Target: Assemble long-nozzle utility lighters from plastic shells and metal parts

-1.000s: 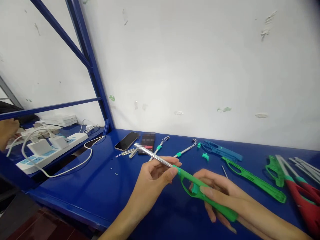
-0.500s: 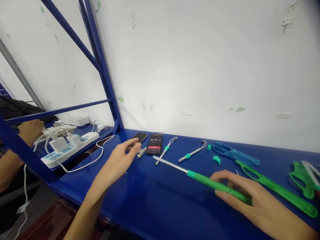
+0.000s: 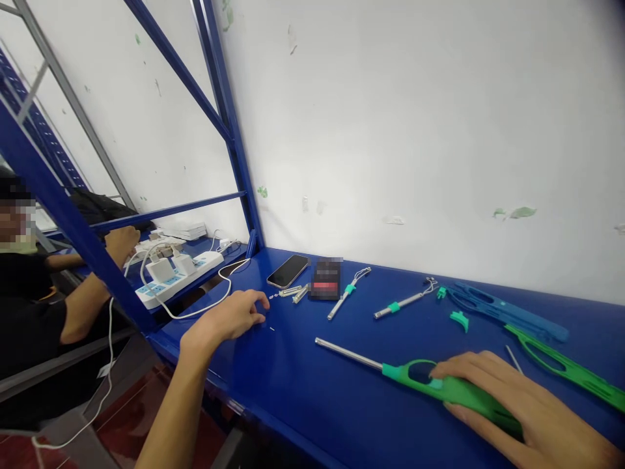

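Observation:
My right hand is closed around the green handle of a long-nosed lighter. The metal nozzle points left, and a teal trigger shows inside the loop. Over the left part of the blue table, my left hand is open with fingers bent and apart, holding nothing I can see. A tiny white sliver lies just beyond its fingertips. Two lighter nozzles with wires, one nozzle and a second nozzle, rest farther back. Teal trigger lies nearby.
Two phones, a dark phone and a timer phone, lie near small metal pieces. Blue handle shell and green handle shell are at right. A power strip and another person's arm are left, beyond the blue frame.
My view has turned left. My left hand has drawn back from the metal pieces, its fingers now bent lower. The lighter has rolled in my right hand, so its trigger loop shows.

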`<state>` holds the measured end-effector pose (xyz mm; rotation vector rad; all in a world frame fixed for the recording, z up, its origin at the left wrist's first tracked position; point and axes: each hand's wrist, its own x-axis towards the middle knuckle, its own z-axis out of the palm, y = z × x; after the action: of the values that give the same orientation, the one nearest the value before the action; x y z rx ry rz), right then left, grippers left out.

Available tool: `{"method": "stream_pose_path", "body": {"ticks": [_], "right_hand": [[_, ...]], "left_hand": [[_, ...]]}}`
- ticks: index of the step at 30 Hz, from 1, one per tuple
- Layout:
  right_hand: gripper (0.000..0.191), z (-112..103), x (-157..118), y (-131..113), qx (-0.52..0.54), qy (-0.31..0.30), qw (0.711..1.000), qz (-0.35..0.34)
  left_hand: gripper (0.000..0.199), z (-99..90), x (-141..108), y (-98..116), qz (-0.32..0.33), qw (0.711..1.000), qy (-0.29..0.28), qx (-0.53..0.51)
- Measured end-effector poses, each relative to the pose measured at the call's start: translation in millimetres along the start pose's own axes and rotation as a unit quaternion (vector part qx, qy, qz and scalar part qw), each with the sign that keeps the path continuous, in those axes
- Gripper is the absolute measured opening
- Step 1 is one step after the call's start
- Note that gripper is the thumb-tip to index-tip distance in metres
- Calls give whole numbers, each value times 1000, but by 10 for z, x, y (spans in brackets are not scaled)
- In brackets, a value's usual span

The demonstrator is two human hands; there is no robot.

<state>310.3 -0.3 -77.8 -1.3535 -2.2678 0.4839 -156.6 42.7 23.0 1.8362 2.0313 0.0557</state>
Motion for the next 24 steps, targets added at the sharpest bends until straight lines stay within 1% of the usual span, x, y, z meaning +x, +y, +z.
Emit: {"method": "stream_pose_path", "body": {"ticks": [5,7,8,10,12,14,15,16,17,18,19,21,24], "right_hand": [[37,-24,13,-58,-5,-12,1000,-5],[37,-76,25,-79,-8,-2,1000,-6],[38,-118,34,-80,-11,12,1000,-7],[36,-242,65,-62,-27,53,998,-5],[36,-411,110,-23,-64,107,992,-2],[38,-596,154,32,-120,137,983,-13],[39,-681,170,65,-151,141,979,2],[40,-753,180,100,-176,133,975,38],[41,-809,183,135,-197,115,969,92],[42,-845,181,169,-217,87,961,145],[42,-862,174,198,-230,81,953,179],[41,-846,156,231,-244,65,944,211],[31,-757,141,196,-247,30,946,209]], "left_hand": [[39,40,69,30,-15,1000,1,16],[39,59,90,16,-16,999,10,27],[39,69,101,5,-14,999,16,34],[39,85,127,-14,-4,999,25,47],[39,90,157,-17,12,998,33,58],[38,77,182,5,32,996,46,66],[35,63,189,27,43,995,58,69],[28,47,192,55,55,993,73,70],[22,30,190,91,69,991,92,68],[20,18,182,133,86,988,110,62],[22,12,167,182,105,985,125,51],[27,30,120,305,148,979,139,22],[41,142,3,552,198,967,155,-50]]}}
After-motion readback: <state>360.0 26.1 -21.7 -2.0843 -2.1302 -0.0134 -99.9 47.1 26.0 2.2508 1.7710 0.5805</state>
